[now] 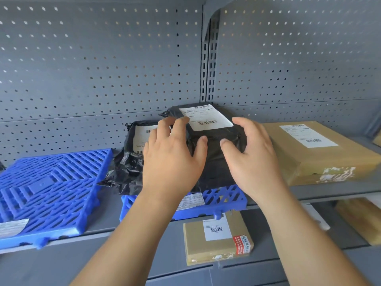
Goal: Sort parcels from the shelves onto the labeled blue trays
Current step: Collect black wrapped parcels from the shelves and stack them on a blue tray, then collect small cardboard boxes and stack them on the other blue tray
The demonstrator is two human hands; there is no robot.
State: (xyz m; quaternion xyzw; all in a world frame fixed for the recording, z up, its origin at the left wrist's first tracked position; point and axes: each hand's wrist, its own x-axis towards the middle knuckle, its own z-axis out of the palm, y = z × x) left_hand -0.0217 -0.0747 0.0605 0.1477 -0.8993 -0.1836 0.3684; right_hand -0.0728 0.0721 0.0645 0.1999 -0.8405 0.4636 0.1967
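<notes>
**Hands spread either side of the black poly-bag parcel (213, 164)**

The left hand (173, 159) and right hand (254, 159) are both open, fingers splayed and lightly bent, palms turned inward toward each other, holding nothing. The parcel lies directly between them and just beyond, resting on the middle blue tray (228, 200) of the upper shelf (329, 190). Its long axis seems to run from near to far, with its white shipping label (206, 118) at the far end. That puts one hand at each long side. The left fingertips reach further, up to the label's left edge, and the right fingers curve round the parcel's right flank. The two thumbs point in over its near top. Motion blur hides whether any finger is actually pressing the wrap.

A second black bag (132, 162) slumps just left of the parcel and behind it. A flat kraft parcel (317, 155) sits close on the right, so a lift probably has to come straight toward the person.
</notes>
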